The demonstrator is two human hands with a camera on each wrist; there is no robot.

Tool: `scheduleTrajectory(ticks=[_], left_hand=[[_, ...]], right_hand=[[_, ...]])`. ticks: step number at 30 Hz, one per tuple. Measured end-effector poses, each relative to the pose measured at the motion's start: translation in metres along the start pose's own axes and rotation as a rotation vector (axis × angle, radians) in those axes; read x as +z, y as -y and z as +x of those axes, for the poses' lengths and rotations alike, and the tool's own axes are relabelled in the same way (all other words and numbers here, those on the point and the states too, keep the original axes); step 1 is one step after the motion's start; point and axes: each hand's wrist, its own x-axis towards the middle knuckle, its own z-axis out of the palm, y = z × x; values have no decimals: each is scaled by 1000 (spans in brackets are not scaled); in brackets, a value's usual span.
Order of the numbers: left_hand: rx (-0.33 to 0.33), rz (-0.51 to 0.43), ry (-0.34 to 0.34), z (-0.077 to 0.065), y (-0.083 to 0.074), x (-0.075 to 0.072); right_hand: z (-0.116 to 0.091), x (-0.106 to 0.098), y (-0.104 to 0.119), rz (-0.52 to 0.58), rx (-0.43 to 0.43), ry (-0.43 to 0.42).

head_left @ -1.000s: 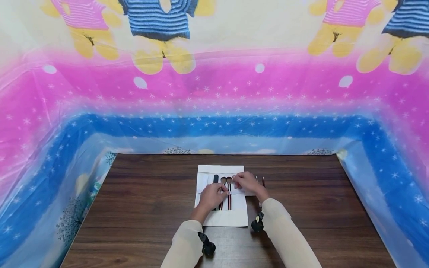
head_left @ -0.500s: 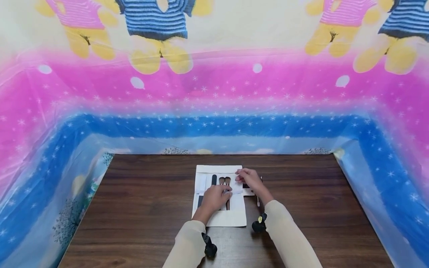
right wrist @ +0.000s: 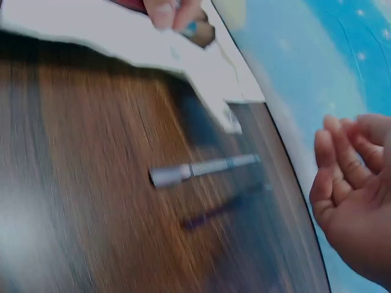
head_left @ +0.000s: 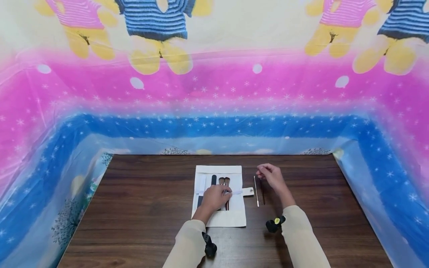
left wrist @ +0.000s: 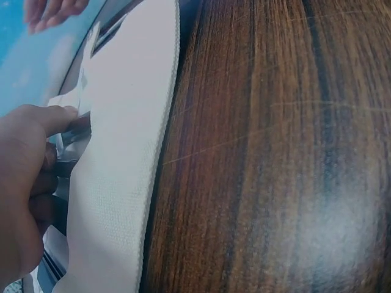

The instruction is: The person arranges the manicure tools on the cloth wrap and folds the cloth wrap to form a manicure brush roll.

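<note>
A white fabric brush case [head_left: 228, 219] lies spread out on the table, holding two makeup brushes [head_left: 227, 181] with fluffy brown heads and a black strip [head_left: 213, 180]. Over its middle, my left hand [head_left: 214, 197] pinches the white band [head_left: 237, 192] across the brushes between thumb and fingertips. My right hand [head_left: 274, 178] is off to the right, its fingers loosely curled and nothing between them in the right wrist view. Beneath and beside it lie a slim silver tool [head_left: 256, 193] with a ridged shaft [right wrist: 208, 166] and a thin dark stick [head_left: 263, 195].
A tab with a metal snap [head_left: 248, 191] sticks out from the case's right side. Dark wood-grain tabletop [head_left: 147, 201] surrounds everything. A printed cloth [head_left: 214, 126] hangs behind the table's back edge and along both sides.
My right hand has moved right, from the case's upper right edge to above the silver tool and dark stick. The left hand shifted slightly at first, then stayed at the band.
</note>
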Motion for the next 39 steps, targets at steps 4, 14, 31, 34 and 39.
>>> scheduleTrajectory(ticks=[4, 14, 31, 34, 39], left_hand=[[2, -13, -19, 0, 1, 0], [-5, -53, -21, 0, 2, 1], [-44, -98, -7, 0, 1, 0], [-40, -96, -12, 1, 2, 0], [-55, -98, -1, 2, 1, 0]], right_hand=[[-7, -14, -8, -251, -10, -20], [-13, -13, -21, -442, 132, -1], [-11, -1, -14, -636, 232, -52], [-11, 0, -12, -664, 241, -50], [-11, 0, -13, -647, 243, -71]])
